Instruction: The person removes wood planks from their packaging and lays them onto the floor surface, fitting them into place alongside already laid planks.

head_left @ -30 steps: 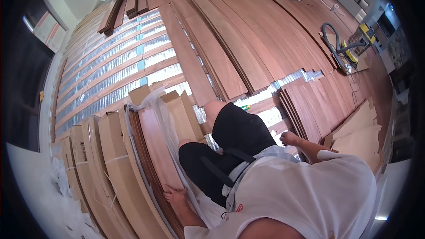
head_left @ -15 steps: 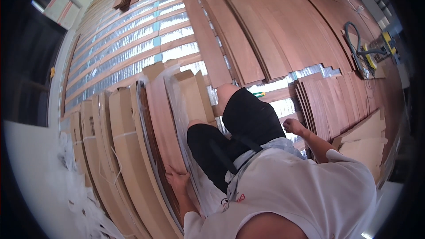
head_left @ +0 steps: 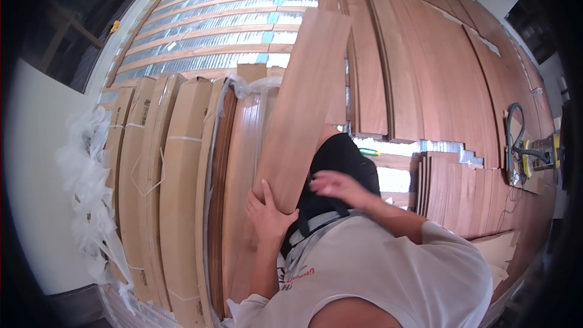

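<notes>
A wooden plank [head_left: 306,97] is slanting up the frame's centre; the left hand [head_left: 270,217], spread wide, is gripping and covering its lower end. Rightward, the blurred right hand [head_left: 335,184] is curving half-open, plank contact unclear.

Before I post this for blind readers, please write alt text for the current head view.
A person's left hand holds a long wooden floorboard, the right hand beside it; cardboard cartons lie left, wooden flooring ahead right.
</notes>
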Tool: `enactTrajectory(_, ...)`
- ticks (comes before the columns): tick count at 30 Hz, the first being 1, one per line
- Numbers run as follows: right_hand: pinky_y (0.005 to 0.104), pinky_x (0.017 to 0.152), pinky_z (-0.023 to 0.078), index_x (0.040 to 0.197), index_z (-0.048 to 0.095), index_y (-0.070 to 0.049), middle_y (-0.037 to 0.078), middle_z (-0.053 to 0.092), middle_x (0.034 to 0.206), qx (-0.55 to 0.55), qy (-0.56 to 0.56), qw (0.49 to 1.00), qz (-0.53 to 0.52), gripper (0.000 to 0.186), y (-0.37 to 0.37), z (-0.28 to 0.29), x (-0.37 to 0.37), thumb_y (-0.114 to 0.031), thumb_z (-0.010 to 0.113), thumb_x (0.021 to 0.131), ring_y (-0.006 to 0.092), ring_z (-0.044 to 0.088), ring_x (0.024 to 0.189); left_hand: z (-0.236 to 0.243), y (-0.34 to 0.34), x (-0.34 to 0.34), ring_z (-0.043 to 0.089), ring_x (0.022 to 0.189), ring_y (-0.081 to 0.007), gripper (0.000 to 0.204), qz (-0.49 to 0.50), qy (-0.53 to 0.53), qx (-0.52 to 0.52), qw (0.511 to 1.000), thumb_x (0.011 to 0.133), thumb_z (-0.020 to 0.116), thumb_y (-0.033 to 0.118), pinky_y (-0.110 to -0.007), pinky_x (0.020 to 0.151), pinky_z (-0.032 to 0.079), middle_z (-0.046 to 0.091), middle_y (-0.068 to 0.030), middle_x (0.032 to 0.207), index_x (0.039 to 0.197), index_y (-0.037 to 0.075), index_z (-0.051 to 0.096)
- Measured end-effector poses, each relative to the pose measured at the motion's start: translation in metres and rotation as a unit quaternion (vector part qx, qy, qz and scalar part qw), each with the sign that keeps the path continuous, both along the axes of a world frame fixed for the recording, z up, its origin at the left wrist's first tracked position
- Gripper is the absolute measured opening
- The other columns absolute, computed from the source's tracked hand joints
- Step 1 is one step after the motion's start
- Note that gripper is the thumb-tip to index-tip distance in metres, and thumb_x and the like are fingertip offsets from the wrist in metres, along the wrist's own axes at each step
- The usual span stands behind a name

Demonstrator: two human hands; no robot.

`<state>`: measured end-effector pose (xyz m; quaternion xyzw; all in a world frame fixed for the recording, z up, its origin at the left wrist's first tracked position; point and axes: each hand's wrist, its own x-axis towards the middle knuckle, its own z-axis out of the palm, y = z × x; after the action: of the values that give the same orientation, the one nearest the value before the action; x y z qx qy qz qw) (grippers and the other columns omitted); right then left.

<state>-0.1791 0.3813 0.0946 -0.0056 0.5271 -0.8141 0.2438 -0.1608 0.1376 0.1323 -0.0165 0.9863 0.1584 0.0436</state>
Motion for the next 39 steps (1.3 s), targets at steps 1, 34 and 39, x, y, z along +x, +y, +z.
enactTrajectory(1,0.0332,0.095,0.049,0.138,0.044,-0.002,0.010,0.060,0.126,-0.090,-0.019,0.995,0.045,0.054,-0.017,0.004,0.003,-0.024,0.065,0.093,0.0194,0.061,0.110,0.005,0.020,-0.009,0.036,0.124,-0.0511,0.119,-0.022,0.024,0.023,0.999,0.055,0.086,0.045,-0.057,0.107,0.028,0.032,-0.0357,0.137,0.152,0.013,0.026)
enactTrajectory(34,0.0354,0.053,0.050,0.087,0.065,0.004,0.013,0.063,0.060,0.736,-0.021,0.667,-0.117,0.034,0.252,0.098,0.138,-0.030,0.062,0.093,0.0231,0.065,0.055,0.016,0.077,-0.045,0.065,0.058,-0.0303,0.061,-0.330,0.001,0.043,0.943,0.089,0.052,0.059,-0.041,0.055,0.052,0.064,-0.0136,0.061,0.062,0.006,0.064)
enactTrajectory(39,0.0466,0.086,0.047,0.105,0.062,0.003,0.021,0.065,0.097,0.719,0.174,0.658,-0.141,0.027,0.270,0.066,0.154,-0.020,0.052,0.098,0.0429,0.061,0.093,0.010,0.126,-0.092,0.066,0.063,-0.0333,0.061,-0.507,-0.026,0.037,0.861,0.087,0.050,0.064,-0.045,0.057,0.052,0.066,-0.0129,0.065,0.069,0.010,0.070)
